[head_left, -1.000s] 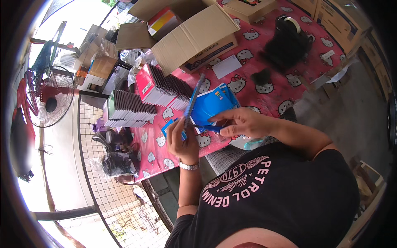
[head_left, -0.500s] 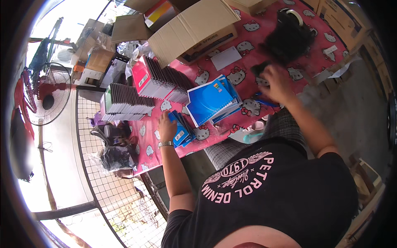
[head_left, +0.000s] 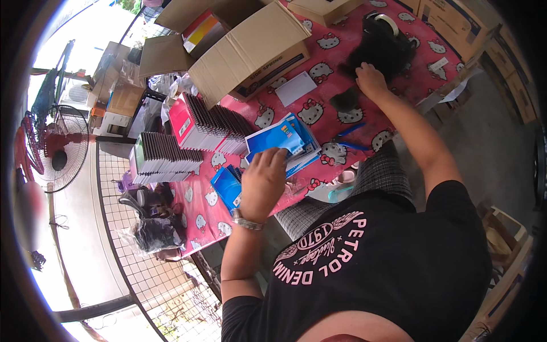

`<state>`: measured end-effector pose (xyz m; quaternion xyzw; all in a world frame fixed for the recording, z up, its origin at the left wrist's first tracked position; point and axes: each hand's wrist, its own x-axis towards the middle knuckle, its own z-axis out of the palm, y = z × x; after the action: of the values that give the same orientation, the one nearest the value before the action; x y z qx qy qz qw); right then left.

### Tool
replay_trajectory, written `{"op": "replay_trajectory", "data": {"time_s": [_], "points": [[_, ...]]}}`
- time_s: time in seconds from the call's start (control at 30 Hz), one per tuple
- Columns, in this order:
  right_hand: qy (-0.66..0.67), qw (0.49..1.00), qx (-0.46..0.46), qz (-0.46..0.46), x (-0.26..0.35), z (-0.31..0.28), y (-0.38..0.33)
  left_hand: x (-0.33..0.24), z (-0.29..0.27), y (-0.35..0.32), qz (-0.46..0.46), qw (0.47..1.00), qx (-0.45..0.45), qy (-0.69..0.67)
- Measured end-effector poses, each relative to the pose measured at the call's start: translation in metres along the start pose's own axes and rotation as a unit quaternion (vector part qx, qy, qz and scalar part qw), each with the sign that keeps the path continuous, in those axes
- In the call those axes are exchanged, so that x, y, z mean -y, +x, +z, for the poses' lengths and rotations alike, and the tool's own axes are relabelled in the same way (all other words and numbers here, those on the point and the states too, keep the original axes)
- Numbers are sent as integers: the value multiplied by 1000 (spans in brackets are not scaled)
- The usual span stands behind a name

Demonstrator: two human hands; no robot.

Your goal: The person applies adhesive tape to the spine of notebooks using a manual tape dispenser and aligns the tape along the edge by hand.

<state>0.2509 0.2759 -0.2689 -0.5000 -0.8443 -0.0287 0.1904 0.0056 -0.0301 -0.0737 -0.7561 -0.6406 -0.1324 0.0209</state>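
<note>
My left hand [head_left: 265, 179], with a metal watch at its wrist, is over the near left edge of a loose stack of blue-covered notebooks [head_left: 268, 139]. Its fingers are bent and close together; the thumb and whatever it may pinch are hidden. Left of that hand, a smaller pile of blue spiral notebooks [head_left: 225, 185] lies partly covered by it. My right hand [head_left: 371, 81] reaches to the near edge of a dark, tangled-looking black heap [head_left: 384, 54]. Its fingertips curl in against the heap, and anything small in them is too fine to see.
Tall stacks of pink spiral notebooks [head_left: 191, 128] and green-edged ones [head_left: 149, 157] stand at the left. Behind is an open cardboard box [head_left: 250, 54]. A white card [head_left: 295, 89], a small black clump [head_left: 344, 101] and blue pens [head_left: 352, 146] lie on the pink patterned tablecloth [head_left: 310, 112].
My left hand has moved right, from the small blue pile to the larger blue stack. The right hand has gone farther back, to the black heap. The whole view has shifted slightly.
</note>
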Motion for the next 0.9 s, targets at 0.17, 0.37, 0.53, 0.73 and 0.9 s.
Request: {"op": "replay_trajectory", "data": {"time_s": [0.17,0.37,0.53,0.73,0.9], "points": [[151,988,0,44,-5,-16,16,21,-39,28,-41,999,14,-22],[231,973,10,-18,6,-34,32,20,0,35,-56,991,-110,47],[537,772,309,144,29,-77,31,7,18,29,-125,974,-175,65],[549,818,30,-167,129,-136,-21,-7,44,36,-204,936,-265,109],[544,807,7,-231,161,-175,-31,-8,41,38,-162,945,-269,91]]}}
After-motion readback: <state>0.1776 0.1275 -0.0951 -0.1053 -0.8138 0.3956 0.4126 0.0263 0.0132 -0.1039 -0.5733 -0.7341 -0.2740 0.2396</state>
